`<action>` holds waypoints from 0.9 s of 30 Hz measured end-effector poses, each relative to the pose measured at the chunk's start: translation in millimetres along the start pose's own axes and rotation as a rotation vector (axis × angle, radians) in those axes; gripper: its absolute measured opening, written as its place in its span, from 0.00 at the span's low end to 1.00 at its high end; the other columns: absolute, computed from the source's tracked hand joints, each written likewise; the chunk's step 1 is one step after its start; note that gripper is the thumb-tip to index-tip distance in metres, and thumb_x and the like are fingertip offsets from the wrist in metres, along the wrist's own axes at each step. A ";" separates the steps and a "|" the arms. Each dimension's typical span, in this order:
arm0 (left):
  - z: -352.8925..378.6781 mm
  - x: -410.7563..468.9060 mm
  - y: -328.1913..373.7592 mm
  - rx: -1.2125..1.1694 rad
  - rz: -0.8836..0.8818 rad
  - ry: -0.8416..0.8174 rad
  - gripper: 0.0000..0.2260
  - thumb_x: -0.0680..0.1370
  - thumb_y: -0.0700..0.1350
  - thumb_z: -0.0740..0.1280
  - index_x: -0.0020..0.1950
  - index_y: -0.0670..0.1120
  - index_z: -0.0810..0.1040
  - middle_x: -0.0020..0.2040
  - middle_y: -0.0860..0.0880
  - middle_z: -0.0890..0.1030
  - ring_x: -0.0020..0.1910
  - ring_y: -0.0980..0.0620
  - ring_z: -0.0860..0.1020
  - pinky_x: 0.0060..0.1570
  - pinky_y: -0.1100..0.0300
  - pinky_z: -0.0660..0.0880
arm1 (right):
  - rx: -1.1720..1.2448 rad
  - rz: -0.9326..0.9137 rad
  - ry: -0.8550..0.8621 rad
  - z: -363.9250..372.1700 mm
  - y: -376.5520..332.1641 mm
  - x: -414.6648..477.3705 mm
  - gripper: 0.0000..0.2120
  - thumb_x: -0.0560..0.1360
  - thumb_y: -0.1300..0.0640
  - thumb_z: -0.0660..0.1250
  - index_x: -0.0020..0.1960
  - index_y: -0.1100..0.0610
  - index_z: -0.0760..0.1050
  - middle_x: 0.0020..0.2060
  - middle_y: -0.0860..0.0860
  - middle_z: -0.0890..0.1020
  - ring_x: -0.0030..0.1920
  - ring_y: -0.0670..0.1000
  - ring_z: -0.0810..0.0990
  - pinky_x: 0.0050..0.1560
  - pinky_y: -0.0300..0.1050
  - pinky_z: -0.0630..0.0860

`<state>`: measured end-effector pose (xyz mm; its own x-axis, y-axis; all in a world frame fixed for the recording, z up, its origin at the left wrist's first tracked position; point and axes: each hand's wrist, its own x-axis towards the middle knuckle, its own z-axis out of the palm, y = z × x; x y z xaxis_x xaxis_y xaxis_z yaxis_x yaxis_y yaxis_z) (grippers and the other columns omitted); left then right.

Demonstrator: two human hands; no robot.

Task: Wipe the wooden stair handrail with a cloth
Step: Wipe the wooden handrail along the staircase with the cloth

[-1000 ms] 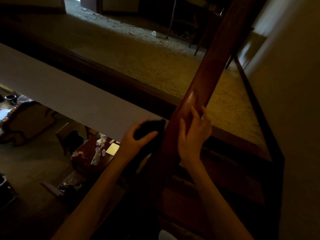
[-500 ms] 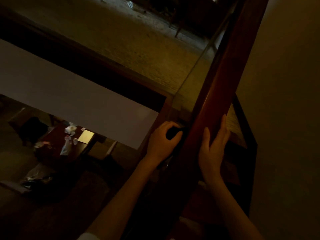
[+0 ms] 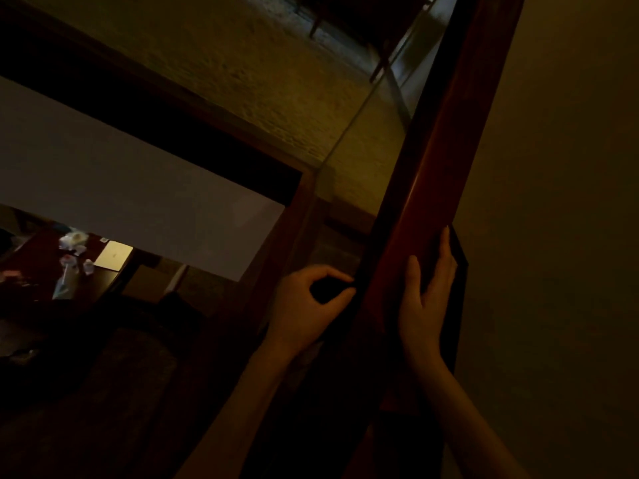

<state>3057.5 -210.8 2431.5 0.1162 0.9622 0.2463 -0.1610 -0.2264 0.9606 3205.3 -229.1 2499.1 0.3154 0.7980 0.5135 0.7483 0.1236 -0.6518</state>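
Observation:
The reddish-brown wooden handrail [image 3: 446, 140] runs diagonally from the bottom centre to the top right. My left hand [image 3: 307, 305] is shut on a dark cloth [image 3: 326, 288], pressed against the rail's left side. Only a small bunched part of the cloth shows between thumb and fingers. My right hand [image 3: 427, 295] lies flat on the rail's right side with its fingers stretched up along the wood, holding nothing.
A plain wall [image 3: 560, 202] rises close on the right. A glass panel [image 3: 359, 160] stands left of the rail, with an upper floor [image 3: 242, 63] behind it. Far below on the left is a dark table [image 3: 79, 267] with small items.
Both hands have slid along the rail while the view swung right. The cloth is now more bunched inside my left hand, and my right hand's fingers lie flatter on the wood.

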 end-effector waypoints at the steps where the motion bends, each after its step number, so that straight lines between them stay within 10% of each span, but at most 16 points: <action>1: -0.4 0.2 -0.6 -0.015 -0.019 -0.002 0.09 0.73 0.45 0.75 0.43 0.59 0.81 0.43 0.62 0.83 0.47 0.64 0.80 0.48 0.72 0.74 | 0.003 0.001 0.006 -0.3 0.0 -0.6 0.26 0.81 0.47 0.56 0.77 0.41 0.51 0.75 0.45 0.59 0.74 0.41 0.60 0.72 0.43 0.61; 9: 49.9 126.2 58.8 -0.022 0.039 0.273 0.04 0.76 0.45 0.71 0.46 0.45 0.82 0.38 0.52 0.81 0.37 0.56 0.80 0.34 0.64 0.75 | 0.045 0.018 0.013 -1.7 -3.0 -2.4 0.26 0.83 0.50 0.57 0.78 0.44 0.54 0.72 0.40 0.61 0.74 0.42 0.62 0.72 0.59 0.66; 18: 30.8 18.5 7.5 -0.150 0.102 0.196 0.03 0.76 0.39 0.71 0.47 0.40 0.80 0.45 0.47 0.81 0.47 0.54 0.80 0.50 0.61 0.76 | 0.034 0.011 0.010 -0.5 0.1 -1.7 0.28 0.81 0.47 0.57 0.79 0.45 0.54 0.74 0.41 0.60 0.74 0.42 0.61 0.73 0.58 0.64; 27: 41.4 36.3 27.8 -0.132 0.391 0.162 0.05 0.77 0.38 0.69 0.52 0.42 0.80 0.50 0.53 0.79 0.54 0.51 0.79 0.57 0.48 0.75 | 0.054 -0.012 0.015 -1.3 3.3 -1.8 0.26 0.81 0.49 0.57 0.78 0.43 0.54 0.73 0.43 0.62 0.73 0.40 0.62 0.70 0.39 0.64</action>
<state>3097.7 -188.4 2472.4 -0.1315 0.8220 0.5541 -0.2875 -0.5666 0.7722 3208.0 -230.8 2496.8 0.3156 0.7871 0.5300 0.7198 0.1654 -0.6742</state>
